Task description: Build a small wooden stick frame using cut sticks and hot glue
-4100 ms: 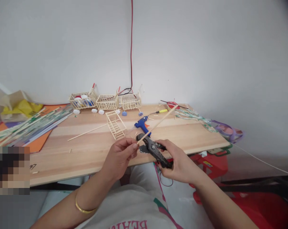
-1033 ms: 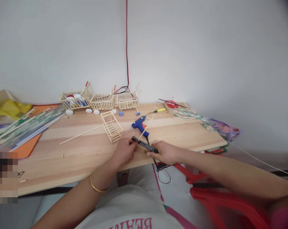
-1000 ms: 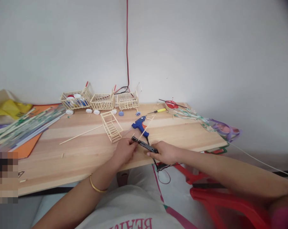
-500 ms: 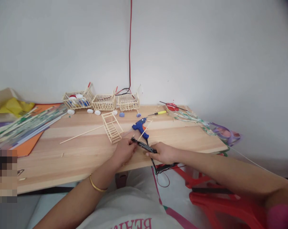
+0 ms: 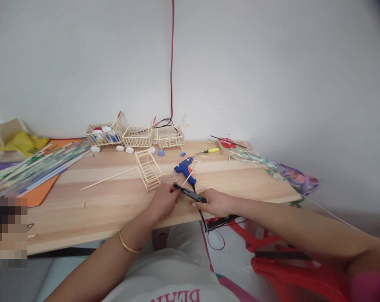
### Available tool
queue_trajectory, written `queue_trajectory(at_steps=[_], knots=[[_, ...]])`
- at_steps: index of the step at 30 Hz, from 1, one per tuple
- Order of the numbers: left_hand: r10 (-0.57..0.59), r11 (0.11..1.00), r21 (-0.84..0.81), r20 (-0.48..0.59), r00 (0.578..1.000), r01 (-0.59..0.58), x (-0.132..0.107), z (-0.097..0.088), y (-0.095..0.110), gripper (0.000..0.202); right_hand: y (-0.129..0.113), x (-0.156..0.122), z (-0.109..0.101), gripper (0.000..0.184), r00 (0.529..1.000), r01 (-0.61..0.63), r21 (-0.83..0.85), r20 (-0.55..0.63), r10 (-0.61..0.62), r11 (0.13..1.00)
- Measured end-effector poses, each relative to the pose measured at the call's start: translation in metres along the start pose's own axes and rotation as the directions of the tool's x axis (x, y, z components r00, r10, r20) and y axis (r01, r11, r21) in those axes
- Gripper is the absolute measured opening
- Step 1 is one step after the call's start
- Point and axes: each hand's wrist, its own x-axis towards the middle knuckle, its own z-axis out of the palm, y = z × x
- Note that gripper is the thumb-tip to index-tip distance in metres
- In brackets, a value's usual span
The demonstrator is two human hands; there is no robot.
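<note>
Over the table's front part, my right hand (image 5: 215,202) is closed round the handles of black cutting pliers (image 5: 190,193). Their jaw end reaches my left hand (image 5: 165,199), whose fingers are pinched together around a thin wooden stick (image 5: 176,181); only its light tip shows above them. Another thin stick (image 5: 191,173) slants up from the pliers across a blue glue gun (image 5: 184,166) that lies behind them. To the left of the gun, near my left hand, stands a tilted open frame of glued sticks (image 5: 148,169).
Three small stick carts stand along the wall: one holding bottle caps (image 5: 104,134), a middle cart (image 5: 137,136) and a right cart (image 5: 169,136). A yellow-handled screwdriver (image 5: 212,150) lies near a red tape roll (image 5: 227,143). Stick bundles (image 5: 35,167) cover the left. A red stool (image 5: 290,268) is below.
The view has shifted very slightly. Both hands and the pliers keep almost the same place and grip.
</note>
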Motion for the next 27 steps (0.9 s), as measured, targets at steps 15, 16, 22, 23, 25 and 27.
queue_trajectory(at_steps=[15,16,22,23,25,27], knots=[[0.007,0.99,0.14,0.054,0.999,-0.014,0.0,-0.003,-0.002,0.016,0.002,0.0,0.002,0.048,0.997,0.074,-0.091,-0.027,-0.077,0.993],[0.008,0.989,0.144,0.053,0.999,-0.016,0.0,-0.003,-0.003,0.017,0.002,0.0,0.004,0.047,0.996,0.072,-0.092,-0.046,-0.077,0.993],[-0.004,0.988,0.154,0.043,0.999,-0.003,0.0,-0.001,-0.005,0.02,0.004,0.005,0.005,0.041,0.999,-0.018,-0.037,-0.037,0.016,0.999],[-0.005,0.988,0.152,0.043,0.999,-0.002,0.0,0.0,-0.004,0.02,0.004,0.006,0.002,0.042,0.999,-0.047,-0.003,0.017,0.047,0.999],[-0.001,0.99,0.144,0.051,0.999,-0.006,-0.001,-0.001,-0.002,0.021,0.003,0.006,-0.005,0.046,0.982,-0.107,0.081,0.162,0.093,0.991],[0.006,0.992,0.129,0.066,0.998,-0.014,-0.003,-0.002,-0.002,0.022,0.002,0.003,-0.014,0.051,0.959,-0.126,0.146,0.269,0.083,0.981]])
